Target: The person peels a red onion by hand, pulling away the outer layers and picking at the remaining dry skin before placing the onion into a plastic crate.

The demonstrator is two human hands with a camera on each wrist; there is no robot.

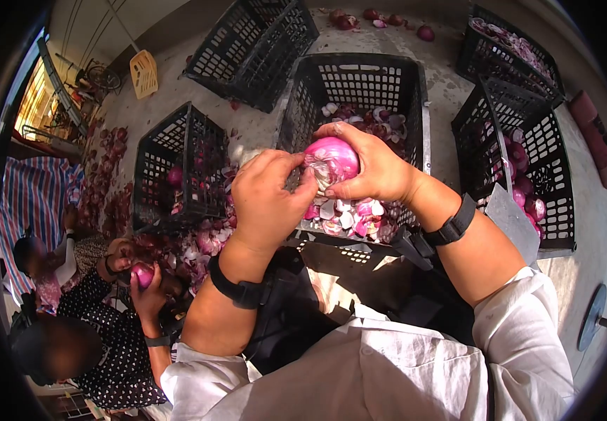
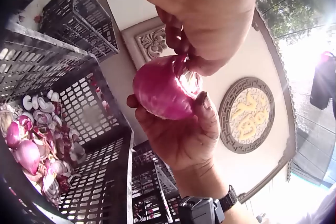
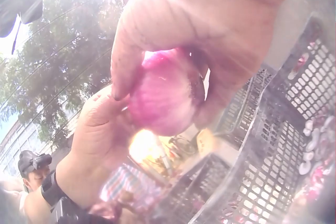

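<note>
Over a black plastic crate (image 1: 421, 130), my right hand (image 1: 382, 167) grips a red onion (image 1: 333, 156), its fingers and thumb curled round the bulb. My left hand (image 1: 265, 200) pinches the pale, papery end of that onion between thumb and fingers. In the left wrist view, a whitish patch (image 2: 190, 81) shows at this end, with purple skin beside it. The right wrist view has the onion's smooth pink side (image 3: 163, 95) under the right hand. Onion peels and pieces (image 1: 359, 214) lie in the crate below.
More black crates stand around: one at left (image 1: 170, 144), one behind (image 1: 247, 52), others at right (image 1: 559, 175). Loose onions (image 1: 110, 151) cover the floor at left. A person in a dotted top (image 1: 117, 351) sits close on my left, holding an onion (image 1: 143, 275).
</note>
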